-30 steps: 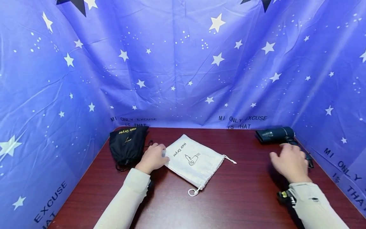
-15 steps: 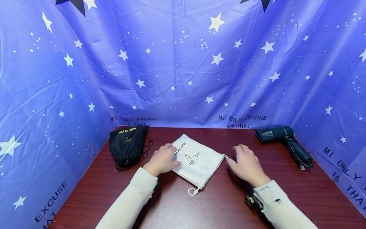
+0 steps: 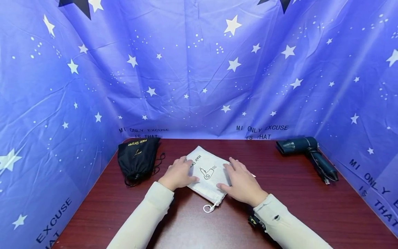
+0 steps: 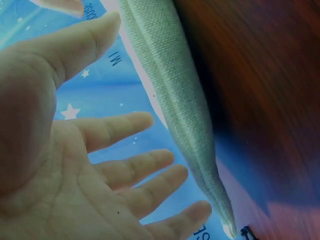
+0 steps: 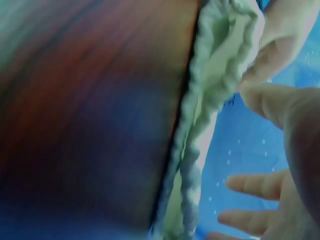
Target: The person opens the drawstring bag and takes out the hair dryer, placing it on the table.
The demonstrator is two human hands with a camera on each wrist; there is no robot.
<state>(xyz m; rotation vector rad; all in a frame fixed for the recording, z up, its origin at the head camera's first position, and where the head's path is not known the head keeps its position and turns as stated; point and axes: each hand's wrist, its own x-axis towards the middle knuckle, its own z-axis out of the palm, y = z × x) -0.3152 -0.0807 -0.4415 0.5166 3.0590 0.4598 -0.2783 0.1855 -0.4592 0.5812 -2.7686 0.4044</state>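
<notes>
A white drawstring bag (image 3: 209, 172) printed "Hair Dryer" lies flat at the middle of the dark red table (image 3: 280, 207). My left hand (image 3: 186, 170) rests on the bag's left side with fingers spread and relaxed. On its right side lies my right hand (image 3: 230, 173), fingers straight, thumb near the gathered mouth. The left wrist view shows the open palm (image 4: 75, 165) over the bag's edge (image 4: 175, 100). In the right wrist view the bag's puckered mouth (image 5: 210, 100) runs beside the open right hand (image 5: 280, 200). The white cord loop (image 3: 207, 208) pokes out toward me.
A black drawstring bag (image 3: 138, 157) marked "Hair Dryer" lies at the back left. A dark blue hair dryer (image 3: 306, 152) lies at the back right near the cloth wall. Blue star-print fabric (image 3: 199, 69) encloses the table on three sides.
My right hand has swept left from beside the hair dryer and come down on the white bag. The left hand has slid a little further onto the bag.
</notes>
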